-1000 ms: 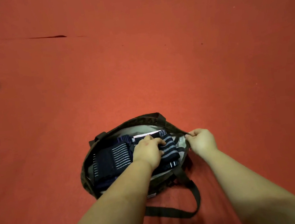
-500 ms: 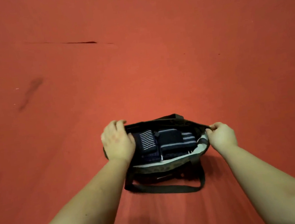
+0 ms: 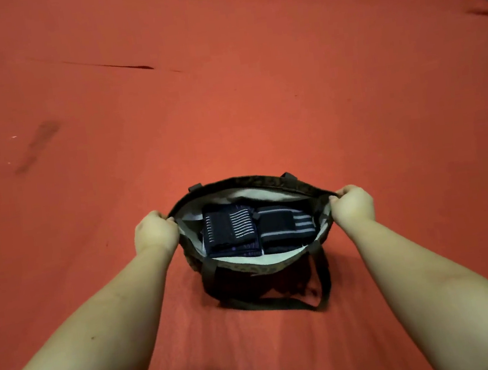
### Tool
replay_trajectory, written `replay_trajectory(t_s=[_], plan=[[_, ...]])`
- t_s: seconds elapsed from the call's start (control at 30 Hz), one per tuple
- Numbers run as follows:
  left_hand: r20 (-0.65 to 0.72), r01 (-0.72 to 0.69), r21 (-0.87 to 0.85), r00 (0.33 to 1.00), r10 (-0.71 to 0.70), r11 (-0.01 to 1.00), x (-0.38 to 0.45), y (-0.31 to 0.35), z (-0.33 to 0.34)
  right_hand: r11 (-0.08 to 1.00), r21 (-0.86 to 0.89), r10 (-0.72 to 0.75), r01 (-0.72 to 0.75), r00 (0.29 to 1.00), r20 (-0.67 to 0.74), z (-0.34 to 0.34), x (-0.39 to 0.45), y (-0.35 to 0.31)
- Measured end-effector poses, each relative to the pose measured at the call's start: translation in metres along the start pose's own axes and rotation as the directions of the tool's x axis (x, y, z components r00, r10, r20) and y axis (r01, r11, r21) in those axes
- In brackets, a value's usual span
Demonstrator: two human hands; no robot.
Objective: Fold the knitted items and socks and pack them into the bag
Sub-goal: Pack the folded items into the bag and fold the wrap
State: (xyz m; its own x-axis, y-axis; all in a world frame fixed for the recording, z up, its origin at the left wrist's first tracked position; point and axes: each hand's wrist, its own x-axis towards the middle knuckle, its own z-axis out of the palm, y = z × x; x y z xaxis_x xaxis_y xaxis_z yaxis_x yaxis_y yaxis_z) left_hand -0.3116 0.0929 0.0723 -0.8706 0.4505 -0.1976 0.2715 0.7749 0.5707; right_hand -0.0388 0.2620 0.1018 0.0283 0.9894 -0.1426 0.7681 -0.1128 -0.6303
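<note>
Two hands hold the whole job at this point, so start with the biggest thing: the red cloth under it all is soft and creased, and your bag stands on it only because you stretch its mouth wide. Your left hand grips the left end of the rim with curled fingers, and your right hand grips the right end the same way. Let go of one end first and the bag will likely slump toward the other, tipping what is packed. Pull the ends too hard and the mouth narrows to a slit — the contents get squeezed and the folds may slip.

Inside, a dark fold with thin white lines lies on the left, touching a dark fold with broad grey bands on the right; both sit flat and low. Watch the strap looped on the cloth near you — a wrist could snag it.

No brand, label or writing can be read anywhere.
</note>
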Motion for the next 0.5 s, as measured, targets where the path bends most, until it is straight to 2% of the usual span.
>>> replay_trajectory(t_s=[0.1,0.27,0.37,0.5], plan=[[-0.072,-0.032,0.003,0.997,0.032,0.999,0.006,0.008,-0.029,1.000,0.027,-0.013,0.014,0.999,-0.036,-0.025,0.000,-0.018],[-0.132,-0.082,0.025,0.988,0.085,0.996,0.011,0.021,-0.067,0.997,-0.009,-0.072,0.071,0.997,-0.008,-0.051,-0.011,-0.044],[-0.087,-0.086,0.072,0.992,0.092,0.994,0.010,0.021,-0.072,0.995,-0.058,-0.073,0.075,0.997,0.037,-0.047,-0.014,-0.045],[0.054,-0.127,0.254,0.992,0.117,0.959,-0.002,0.002,-0.051,0.988,-0.145,-0.040,0.059,0.991,0.129,-0.026,-0.022,-0.026]])
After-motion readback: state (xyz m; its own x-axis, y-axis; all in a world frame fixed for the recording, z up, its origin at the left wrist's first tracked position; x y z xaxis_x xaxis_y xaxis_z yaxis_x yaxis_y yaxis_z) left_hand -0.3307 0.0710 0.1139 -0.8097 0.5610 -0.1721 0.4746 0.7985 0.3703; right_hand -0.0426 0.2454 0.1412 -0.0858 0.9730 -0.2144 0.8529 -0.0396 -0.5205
